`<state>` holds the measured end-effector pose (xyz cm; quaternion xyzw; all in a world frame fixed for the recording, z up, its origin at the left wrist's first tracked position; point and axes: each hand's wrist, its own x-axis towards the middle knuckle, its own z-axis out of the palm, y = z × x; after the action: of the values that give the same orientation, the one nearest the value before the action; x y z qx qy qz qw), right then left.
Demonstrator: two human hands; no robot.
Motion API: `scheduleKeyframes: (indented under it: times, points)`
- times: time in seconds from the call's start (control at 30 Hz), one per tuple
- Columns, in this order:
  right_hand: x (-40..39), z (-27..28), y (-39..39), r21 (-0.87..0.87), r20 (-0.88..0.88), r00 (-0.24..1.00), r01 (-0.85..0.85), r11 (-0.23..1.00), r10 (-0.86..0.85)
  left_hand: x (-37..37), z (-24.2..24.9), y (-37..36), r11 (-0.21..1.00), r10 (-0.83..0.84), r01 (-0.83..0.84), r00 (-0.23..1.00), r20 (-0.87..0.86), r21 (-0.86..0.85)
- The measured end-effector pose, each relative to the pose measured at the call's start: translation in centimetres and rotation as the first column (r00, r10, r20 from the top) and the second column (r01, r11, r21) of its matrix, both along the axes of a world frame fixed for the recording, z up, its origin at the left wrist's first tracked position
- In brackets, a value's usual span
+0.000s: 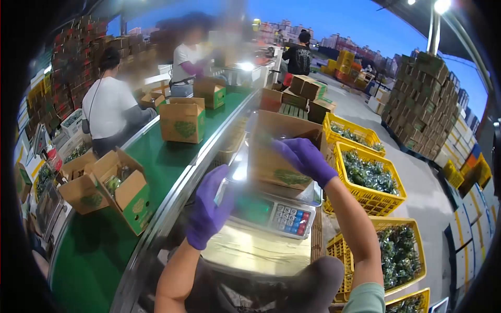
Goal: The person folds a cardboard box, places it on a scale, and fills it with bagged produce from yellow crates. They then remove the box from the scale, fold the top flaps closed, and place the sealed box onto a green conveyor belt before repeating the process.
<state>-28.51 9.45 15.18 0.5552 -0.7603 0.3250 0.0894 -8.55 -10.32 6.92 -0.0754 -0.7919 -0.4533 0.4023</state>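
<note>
Both hands wear purple gloves. My right hand (305, 160) is over the front of an open cardboard box (266, 161), its fingertips blurred; whether they grip anything is unclear. That box stands on a scale (292, 216) with a keypad and a green display. My left hand (210, 208) is raised at the scale's left side, near the display, with its thumb apart from the fingers and nothing visible in it.
On the left runs a green conveyor (172, 169) carrying open boxes (182, 121). Yellow crates (369, 201) of wrapped greens line the right. Two people (112, 107) work beyond the conveyor; another person (299, 58) stands farther back. Stacked boxes (417, 104) rise at right.
</note>
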Motion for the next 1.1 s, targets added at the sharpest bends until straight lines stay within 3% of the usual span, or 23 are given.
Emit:
scheduleKeyframes:
  times: [0.07, 0.2, 0.27, 0.3, 0.37, 0.47, 0.93, 1.07, 1.1]
  points:
    - [1.2, 0.5, 0.0, -0.215, 0.122, 0.991, 0.088, 0.973, -0.062, 0.8, 1.0, 0.2, 0.998, -0.026, 0.025, 0.999, 0.019, 0.053]
    - [2.6, 2.3, 3.6, -0.289, 0.154, 0.964, 0.253, 0.923, -0.217, 0.5, 0.3, 0.0, 0.991, -0.079, 0.076, 0.997, 0.026, 0.112]
    - [2.4, 1.8, 5.7, -0.396, 0.162, 0.967, 0.248, 0.884, -0.199, 0.3, 0.7, 0.5, 0.991, -0.020, 0.031, 0.996, -0.083, 0.131]
    - [2.2, 1.5, 7.0, -0.389, 0.142, 0.951, 0.308, 0.869, -0.273, 0.0, 0.3, 0.5, 0.986, -0.020, 0.037, 0.994, -0.107, 0.160]
    - [3.1, 1.5, 8.9, -0.370, 0.176, 0.947, 0.316, 0.874, -0.268, -0.4, -0.5, 0.1, 0.985, -0.018, 0.043, 0.988, -0.153, 0.166]
    - [3.7, 0.6, 10.9, -0.353, 0.209, 0.921, 0.386, 0.853, -0.330, -0.7, -0.9, 0.0, 0.936, -0.064, 0.086, 0.995, -0.076, 0.342]
    - [4.7, -1.7, 11.1, -0.253, 0.273, 0.878, 0.460, 0.851, -0.394, -0.9, -1.2, -0.2, 0.935, -0.071, 0.065, 0.997, 0.005, 0.348]
    - [3.3, -1.2, 8.8, -0.300, 0.075, 0.917, 0.395, 0.868, -0.391, -0.7, -1.3, 0.2, 0.926, -0.134, 0.112, 0.990, 0.038, 0.361]
    - [3.1, -0.3, 7.7, -0.287, -0.059, 0.900, 0.398, 0.871, -0.431, -0.8, -1.6, 0.1, 0.934, -0.141, 0.127, 0.990, 0.018, 0.333]
